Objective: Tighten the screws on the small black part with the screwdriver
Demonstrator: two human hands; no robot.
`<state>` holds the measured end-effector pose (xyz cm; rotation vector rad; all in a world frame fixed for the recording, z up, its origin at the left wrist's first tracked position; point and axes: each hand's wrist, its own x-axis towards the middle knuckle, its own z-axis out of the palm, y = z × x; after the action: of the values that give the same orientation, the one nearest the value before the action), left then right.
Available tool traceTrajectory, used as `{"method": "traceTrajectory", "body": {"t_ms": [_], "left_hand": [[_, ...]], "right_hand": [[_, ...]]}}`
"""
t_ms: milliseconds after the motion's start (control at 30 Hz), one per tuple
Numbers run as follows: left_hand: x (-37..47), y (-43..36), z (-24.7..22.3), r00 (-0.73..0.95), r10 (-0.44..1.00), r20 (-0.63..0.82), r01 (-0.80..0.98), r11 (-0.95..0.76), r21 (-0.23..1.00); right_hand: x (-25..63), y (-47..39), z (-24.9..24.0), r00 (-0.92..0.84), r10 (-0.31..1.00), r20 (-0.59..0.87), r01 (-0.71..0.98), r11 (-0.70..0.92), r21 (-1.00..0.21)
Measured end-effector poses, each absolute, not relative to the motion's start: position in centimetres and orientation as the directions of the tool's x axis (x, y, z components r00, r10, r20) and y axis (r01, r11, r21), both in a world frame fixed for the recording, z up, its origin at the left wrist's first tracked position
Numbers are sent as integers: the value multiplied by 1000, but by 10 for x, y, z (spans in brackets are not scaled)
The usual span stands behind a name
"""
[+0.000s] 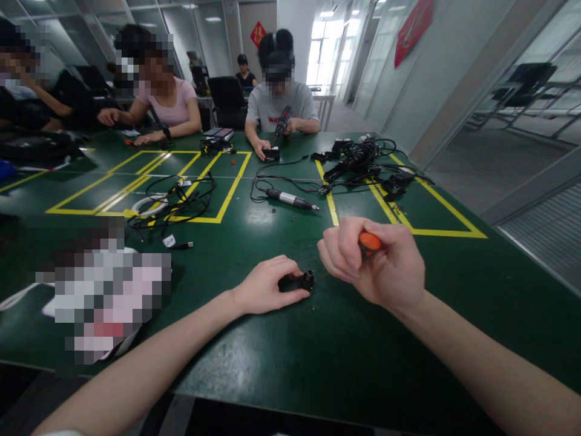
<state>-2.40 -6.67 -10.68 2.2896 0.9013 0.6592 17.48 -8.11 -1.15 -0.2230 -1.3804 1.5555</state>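
My left hand [267, 286] curls its thumb and fingers around a small black part [307, 280] with a round metal-rimmed end, low over the green table. Most of that part is hidden by the fingers. My right hand [385, 263] is closed in a fist around a screwdriver [370, 241] with an orange-capped handle. Its thin shaft shows only faintly, pointing left toward the black part; whether the tip touches it, I cannot tell. Beyond my hands lies a grey-and-black electric screwdriver [290, 198] with a cord.
Tangled black cables [358, 160] lie at the back right, and more cables [181, 203] with a white coil lie left. Yellow tape [222, 215] marks the green table [236, 357]. Across it, a person [284, 112] holds a power tool against a black box [271, 154].
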Motion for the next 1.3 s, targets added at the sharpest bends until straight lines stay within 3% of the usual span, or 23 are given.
{"method": "traceTrajectory", "body": {"t_ms": [267,533,867,1300], "left_hand": [[-23,-66,-108,648,721,245,425,-609,669],[-23,-67,-106,644,737,206,463,-589,663],[-23,-68,-105,645,733,214,455,-594,663],[-23,-67,-106,650,726,225,445,-603,662]], "right_hand": [[179,-83,-13,-514,747,421,-561,78,-824],[175,-81,-12,-492,745,450,-500,182,-847],[179,-82,-14,-477,776,413,-576,79,-814],[177,-84,-15,-472,776,418,-573,90,-814]]}}
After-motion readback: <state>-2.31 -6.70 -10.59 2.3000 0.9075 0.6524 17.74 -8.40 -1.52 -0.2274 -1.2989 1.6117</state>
